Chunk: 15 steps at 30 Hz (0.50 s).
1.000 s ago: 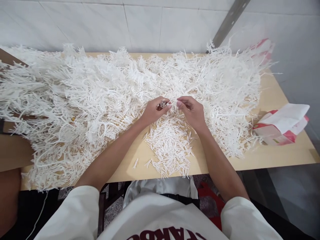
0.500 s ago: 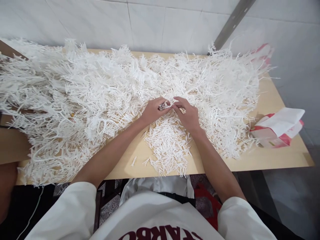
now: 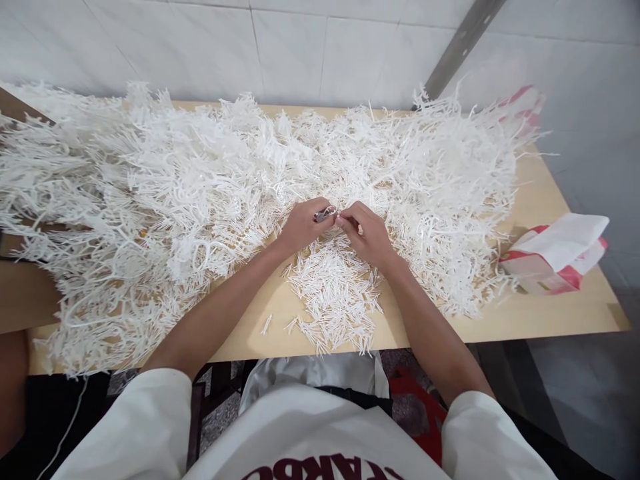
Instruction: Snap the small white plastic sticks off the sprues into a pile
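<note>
My left hand [image 3: 306, 223] is closed, its thumb and fingers curled round a small shiny, dark-and-white piece [image 3: 325, 214] whose kind I cannot make out. Against its fingertips, my right hand [image 3: 369, 235] is pinched shut; whatever sits between its fingers is too small to name. Both hands hover over white branched plastic strands [image 3: 350, 183]. Below them, close to me, short white plastic sticks [image 3: 340, 300] lie in a loose pile. A few stray sticks [image 3: 267, 324] rest to the left of that pile.
Tangled white strands heap high on the left [image 3: 165, 173] and right [image 3: 445, 200] of the wooden table [image 3: 540, 317]. A red-and-white paper packet [image 3: 555, 257] stands at the right. Behind are a tiled wall [image 3: 290, 53] and a metal post [image 3: 463, 50]. Part of another person's arm [image 3: 11, 387] shows at far left.
My right hand has shifted slightly left and down, its fingers drawn more tightly together at the left fingertips. The left hand has hardly moved.
</note>
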Each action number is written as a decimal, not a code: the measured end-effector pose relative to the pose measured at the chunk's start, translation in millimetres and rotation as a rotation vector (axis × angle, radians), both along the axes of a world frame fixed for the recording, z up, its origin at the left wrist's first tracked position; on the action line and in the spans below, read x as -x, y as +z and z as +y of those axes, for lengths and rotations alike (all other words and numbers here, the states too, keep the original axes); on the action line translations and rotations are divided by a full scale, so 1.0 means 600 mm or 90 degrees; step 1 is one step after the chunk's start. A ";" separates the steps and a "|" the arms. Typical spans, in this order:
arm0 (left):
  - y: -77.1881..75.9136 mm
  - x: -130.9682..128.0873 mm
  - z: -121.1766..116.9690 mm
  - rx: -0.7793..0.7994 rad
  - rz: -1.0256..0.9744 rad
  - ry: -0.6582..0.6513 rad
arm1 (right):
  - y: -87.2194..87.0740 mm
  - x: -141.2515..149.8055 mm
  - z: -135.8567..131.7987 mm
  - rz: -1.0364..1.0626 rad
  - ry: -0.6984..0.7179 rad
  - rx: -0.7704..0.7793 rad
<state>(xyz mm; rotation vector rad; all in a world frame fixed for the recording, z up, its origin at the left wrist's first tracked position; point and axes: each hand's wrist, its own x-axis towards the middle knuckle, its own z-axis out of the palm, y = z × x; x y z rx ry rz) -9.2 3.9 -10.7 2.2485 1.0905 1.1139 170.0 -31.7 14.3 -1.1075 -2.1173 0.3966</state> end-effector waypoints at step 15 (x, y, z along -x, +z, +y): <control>0.022 0.004 -0.004 0.077 -0.116 -0.031 | -0.001 0.021 -0.010 0.168 -0.209 -0.022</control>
